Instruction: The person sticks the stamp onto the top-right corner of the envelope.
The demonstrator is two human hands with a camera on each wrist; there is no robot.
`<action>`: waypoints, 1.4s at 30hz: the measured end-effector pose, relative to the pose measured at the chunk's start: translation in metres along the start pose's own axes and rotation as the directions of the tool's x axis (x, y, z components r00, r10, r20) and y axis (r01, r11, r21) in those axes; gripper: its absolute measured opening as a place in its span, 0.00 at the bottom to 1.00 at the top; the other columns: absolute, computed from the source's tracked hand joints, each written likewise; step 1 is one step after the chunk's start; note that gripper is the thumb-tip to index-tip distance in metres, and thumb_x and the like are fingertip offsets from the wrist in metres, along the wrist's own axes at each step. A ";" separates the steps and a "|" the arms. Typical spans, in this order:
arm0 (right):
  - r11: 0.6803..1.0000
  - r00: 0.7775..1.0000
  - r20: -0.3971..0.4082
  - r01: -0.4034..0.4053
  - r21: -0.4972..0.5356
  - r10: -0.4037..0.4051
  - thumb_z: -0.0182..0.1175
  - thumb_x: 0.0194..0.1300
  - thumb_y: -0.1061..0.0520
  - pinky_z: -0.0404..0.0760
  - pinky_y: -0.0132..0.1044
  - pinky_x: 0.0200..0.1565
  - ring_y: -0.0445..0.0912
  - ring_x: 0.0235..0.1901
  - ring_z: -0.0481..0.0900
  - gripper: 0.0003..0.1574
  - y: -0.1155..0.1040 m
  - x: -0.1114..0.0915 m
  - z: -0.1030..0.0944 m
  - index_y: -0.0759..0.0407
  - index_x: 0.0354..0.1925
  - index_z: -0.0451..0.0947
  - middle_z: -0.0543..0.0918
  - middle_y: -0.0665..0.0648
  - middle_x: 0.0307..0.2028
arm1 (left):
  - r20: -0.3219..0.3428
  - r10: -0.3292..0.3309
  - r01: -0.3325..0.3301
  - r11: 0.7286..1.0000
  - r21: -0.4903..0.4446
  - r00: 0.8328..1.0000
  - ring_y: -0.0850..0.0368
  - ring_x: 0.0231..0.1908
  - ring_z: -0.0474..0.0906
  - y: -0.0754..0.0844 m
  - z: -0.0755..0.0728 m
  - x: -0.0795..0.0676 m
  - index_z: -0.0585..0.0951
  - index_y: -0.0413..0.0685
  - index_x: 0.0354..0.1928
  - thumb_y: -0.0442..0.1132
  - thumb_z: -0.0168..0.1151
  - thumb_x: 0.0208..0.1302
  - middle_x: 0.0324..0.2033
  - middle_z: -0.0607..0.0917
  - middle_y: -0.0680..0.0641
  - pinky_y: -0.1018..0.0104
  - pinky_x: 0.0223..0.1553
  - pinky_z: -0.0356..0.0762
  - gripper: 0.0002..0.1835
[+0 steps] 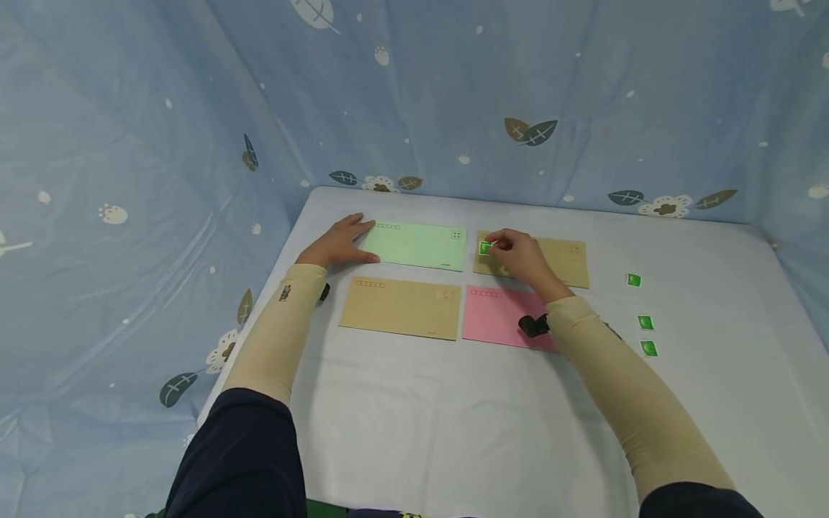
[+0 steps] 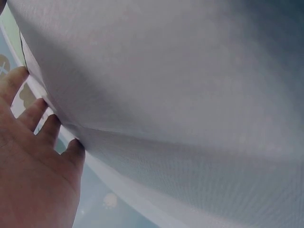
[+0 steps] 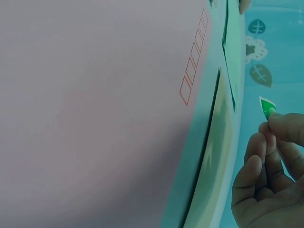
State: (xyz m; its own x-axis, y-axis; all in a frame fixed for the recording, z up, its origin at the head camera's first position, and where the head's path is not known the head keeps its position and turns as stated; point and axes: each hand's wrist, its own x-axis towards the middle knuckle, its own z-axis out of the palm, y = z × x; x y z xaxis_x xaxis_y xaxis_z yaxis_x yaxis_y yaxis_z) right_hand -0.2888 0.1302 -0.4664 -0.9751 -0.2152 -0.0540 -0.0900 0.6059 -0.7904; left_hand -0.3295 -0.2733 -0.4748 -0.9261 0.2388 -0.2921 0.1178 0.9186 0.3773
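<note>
My right hand pinches a small green stamp with a white border between thumb and fingertips. In the right wrist view the stamp sticks up from the fingertips. This hand is over the left part of a brown envelope at the back right, partly covering it. My left hand rests at the left edge of a pale green envelope, thumb and fingers spread. In the left wrist view its extended fingers lie along the white cloth. Printed squares mark the green envelope's top corners.
A second brown envelope lies in front of the green one. Beside it a pink envelope is partly under my right forearm. Three green stamps, the nearest stamp among them, lie on the white tablecloth at right. Blue curtains stand behind.
</note>
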 end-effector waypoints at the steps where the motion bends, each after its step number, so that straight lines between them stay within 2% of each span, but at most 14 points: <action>1: 1.000 1.000 0.004 -0.005 -0.004 0.005 0.60 0.74 0.54 0.76 0.40 0.36 0.51 0.38 0.76 0.17 -0.001 0.001 0.000 0.58 0.57 0.81 0.82 0.60 0.45 | -0.002 -0.001 0.001 1.000 -0.001 1.000 0.43 0.79 0.37 0.000 0.000 0.000 0.57 0.54 0.81 0.62 0.75 0.56 0.81 0.45 0.44 0.43 0.77 0.43 0.56; 16: 1.000 0.999 0.021 0.028 0.008 -0.028 0.60 0.74 0.55 0.74 0.38 0.32 0.48 0.32 0.74 0.17 -0.013 0.015 0.008 0.58 0.57 0.82 0.83 0.59 0.43 | -0.014 -0.023 0.024 1.000 0.010 1.000 0.44 0.80 0.37 -0.002 -0.002 0.001 0.57 0.56 0.81 0.64 0.74 0.55 0.81 0.45 0.45 0.45 0.77 0.42 0.57; 26: 1.000 1.000 0.010 0.022 0.009 -0.022 0.61 0.73 0.56 0.74 0.41 0.40 0.51 0.40 0.76 0.16 -0.018 0.024 0.015 0.58 0.56 0.82 0.83 0.59 0.45 | 0.007 -0.022 0.022 1.000 -0.004 1.000 0.44 0.80 0.36 -0.002 -0.001 0.003 0.56 0.56 0.81 0.63 0.74 0.56 0.81 0.44 0.46 0.44 0.77 0.42 0.57; 42: 1.000 1.000 0.023 0.009 0.022 -0.010 0.60 0.74 0.55 0.74 0.38 0.34 0.49 0.34 0.74 0.17 -0.026 0.033 0.026 0.58 0.57 0.82 0.83 0.59 0.44 | -0.001 -0.026 0.026 1.000 -0.006 1.000 0.44 0.80 0.37 -0.005 0.004 0.004 0.57 0.57 0.81 0.65 0.75 0.54 0.81 0.44 0.46 0.45 0.77 0.42 0.57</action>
State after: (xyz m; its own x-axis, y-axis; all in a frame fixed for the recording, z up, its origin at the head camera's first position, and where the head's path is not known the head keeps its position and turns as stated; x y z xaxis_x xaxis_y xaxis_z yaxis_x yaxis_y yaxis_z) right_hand -0.3136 0.0877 -0.4633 -0.9692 -0.2390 -0.0603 -0.0947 0.5869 -0.8041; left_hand -0.3324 -0.2755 -0.4808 -0.9292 0.2148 -0.3006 0.0917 0.9223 0.3754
